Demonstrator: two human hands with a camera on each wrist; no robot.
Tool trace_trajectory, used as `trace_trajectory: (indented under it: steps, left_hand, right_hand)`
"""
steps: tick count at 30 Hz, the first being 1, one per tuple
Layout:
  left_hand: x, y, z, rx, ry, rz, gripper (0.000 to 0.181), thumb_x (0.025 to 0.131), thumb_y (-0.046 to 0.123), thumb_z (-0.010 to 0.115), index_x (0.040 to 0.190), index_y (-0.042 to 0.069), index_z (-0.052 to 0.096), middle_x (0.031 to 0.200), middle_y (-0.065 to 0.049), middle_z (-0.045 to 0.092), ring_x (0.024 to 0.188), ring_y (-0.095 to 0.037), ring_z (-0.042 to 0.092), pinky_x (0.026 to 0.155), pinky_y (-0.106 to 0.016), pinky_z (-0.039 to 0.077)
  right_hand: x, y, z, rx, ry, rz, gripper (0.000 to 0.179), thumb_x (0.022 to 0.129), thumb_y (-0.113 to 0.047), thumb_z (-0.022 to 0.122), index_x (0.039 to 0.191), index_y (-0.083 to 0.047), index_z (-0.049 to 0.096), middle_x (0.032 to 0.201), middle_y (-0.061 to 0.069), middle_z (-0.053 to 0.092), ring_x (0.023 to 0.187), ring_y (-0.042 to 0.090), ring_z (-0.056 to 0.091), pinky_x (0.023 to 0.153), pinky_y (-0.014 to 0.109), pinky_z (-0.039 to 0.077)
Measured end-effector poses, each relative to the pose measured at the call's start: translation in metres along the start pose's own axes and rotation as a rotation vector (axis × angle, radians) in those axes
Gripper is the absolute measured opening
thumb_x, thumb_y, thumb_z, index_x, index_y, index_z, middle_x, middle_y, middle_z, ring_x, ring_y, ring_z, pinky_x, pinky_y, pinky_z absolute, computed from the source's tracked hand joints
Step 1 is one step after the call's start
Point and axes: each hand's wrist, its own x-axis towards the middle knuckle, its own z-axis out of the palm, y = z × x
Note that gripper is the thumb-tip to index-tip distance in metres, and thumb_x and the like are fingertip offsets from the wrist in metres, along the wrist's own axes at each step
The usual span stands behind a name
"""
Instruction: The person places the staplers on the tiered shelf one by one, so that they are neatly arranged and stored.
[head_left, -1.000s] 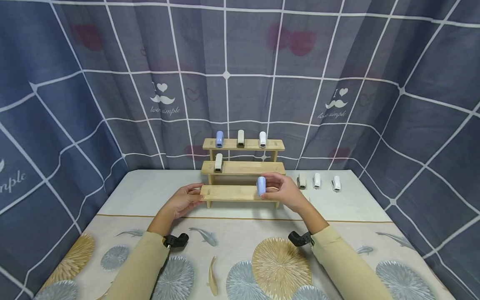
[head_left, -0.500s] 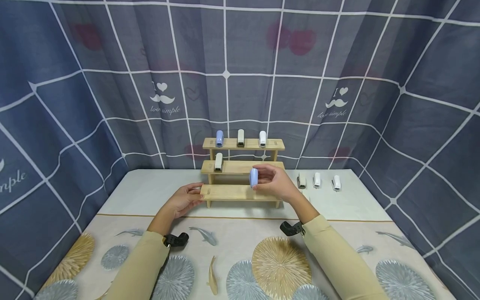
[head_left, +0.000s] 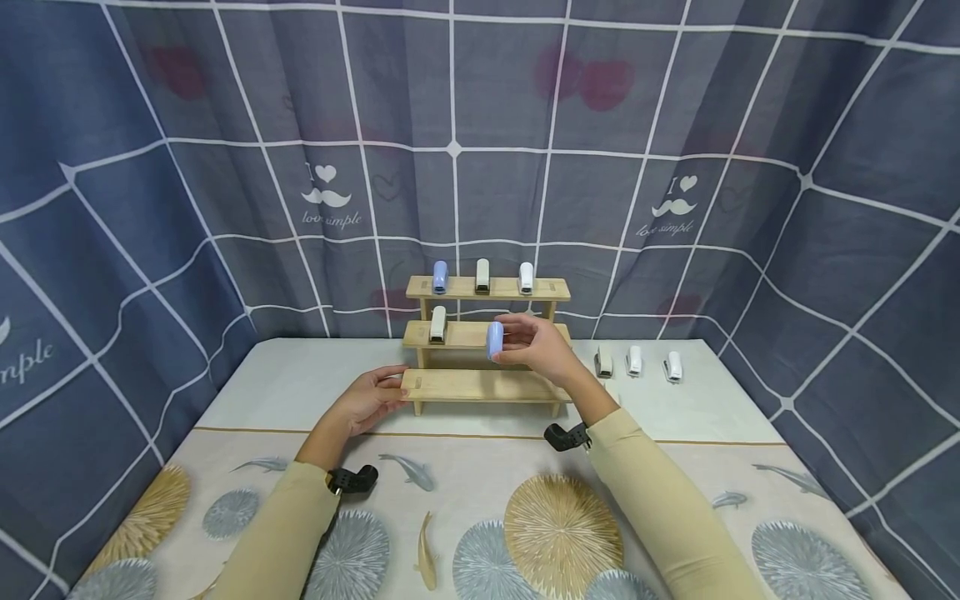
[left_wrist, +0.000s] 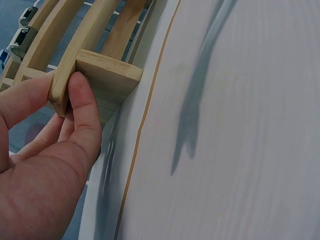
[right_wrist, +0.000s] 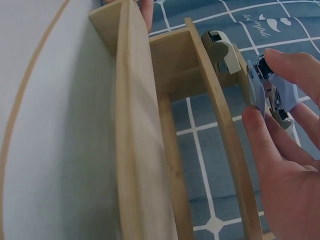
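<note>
My right hand (head_left: 542, 348) pinches a light-blue mini stapler (head_left: 495, 341) between thumb and fingers, in front of the middle tier. In the right wrist view the blue stapler (right_wrist: 285, 92) shows its metal parts, near a cream stapler (right_wrist: 222, 50) on that tier. My left hand (head_left: 369, 402) grips the left end of the lowest tier of a three-step wooden stand (head_left: 465, 385); in the left wrist view thumb and fingers pinch the board's end (left_wrist: 65, 82). A cream stapler (head_left: 438, 325) stands at the middle tier's left end.
On the top tier stand a blue stapler (head_left: 440, 277), a cream stapler (head_left: 482, 276) and a white stapler (head_left: 527, 278). Several more, including a cream one (head_left: 603, 362) and two white staplers (head_left: 633, 360), lie right of the stand. A checked curtain (head_left: 495, 200) hangs behind.
My right hand has carried the blue stapler left and upward, from over the lowest tier's right end to in front of the middle tier. The left hand keeps its grip on the stand.
</note>
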Motion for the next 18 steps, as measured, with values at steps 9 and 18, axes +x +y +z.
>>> trace_trajectory:
  steps: [9,18]
  left_hand:
    - [-0.001,0.0,0.0,-0.002,-0.003,0.0,0.067,0.097,-0.01,0.056,0.158,-0.007,0.028,0.11,-0.002,0.065,0.096,-0.01,0.069,0.088,-0.024,0.061]
    - [0.0,0.0,-0.001,-0.011,-0.009,0.0,0.067,0.097,-0.01,0.058,0.158,-0.007,0.027,0.113,-0.003,0.066,0.097,-0.01,0.069,0.089,-0.024,0.061]
  right_hand:
    - [0.025,0.005,0.002,-0.017,-0.008,-0.017,0.065,0.076,0.004,0.087,0.135,-0.001,0.062,0.125,0.024,0.069,0.111,0.028,0.07,0.093,0.032,0.061]
    - [0.043,0.004,0.003,-0.085,-0.005,0.013,0.065,0.074,-0.001,0.09,0.134,-0.003,0.064,0.125,0.019,0.07,0.115,0.029,0.069,0.097,0.032,0.06]
